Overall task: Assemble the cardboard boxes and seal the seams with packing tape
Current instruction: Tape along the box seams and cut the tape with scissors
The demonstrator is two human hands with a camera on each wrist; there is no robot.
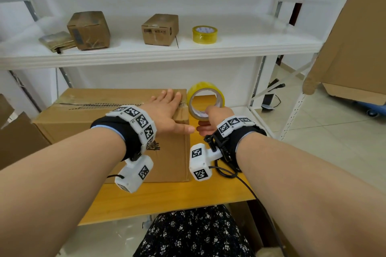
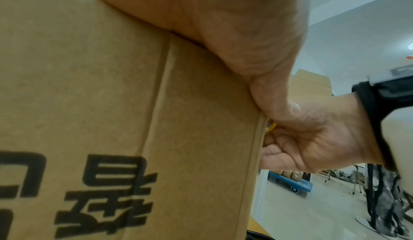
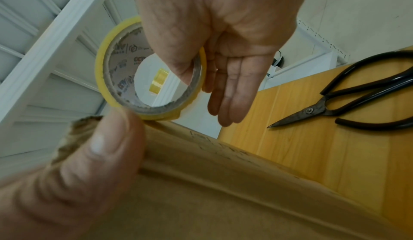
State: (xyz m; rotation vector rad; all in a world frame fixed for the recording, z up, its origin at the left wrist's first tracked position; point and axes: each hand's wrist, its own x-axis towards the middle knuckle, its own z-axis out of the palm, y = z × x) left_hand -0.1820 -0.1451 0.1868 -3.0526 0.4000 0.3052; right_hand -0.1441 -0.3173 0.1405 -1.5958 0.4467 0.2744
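Risk is arising at the cardboard box (image 1: 117, 123) on the desk (image 1: 177, 196): left hand (image 1: 167, 110) is pressing flat, right hand (image 1: 215, 117) is gripping the tape roll (image 1: 205, 98) just right; slack tape could be wrinkling across the seam.

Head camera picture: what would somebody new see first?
Probably the yellow tape roll, pinched by the right hand at the right end of the big cardboard box. The left hand lies flat on top of that box. A second yellow roll sits on the white shelf above.
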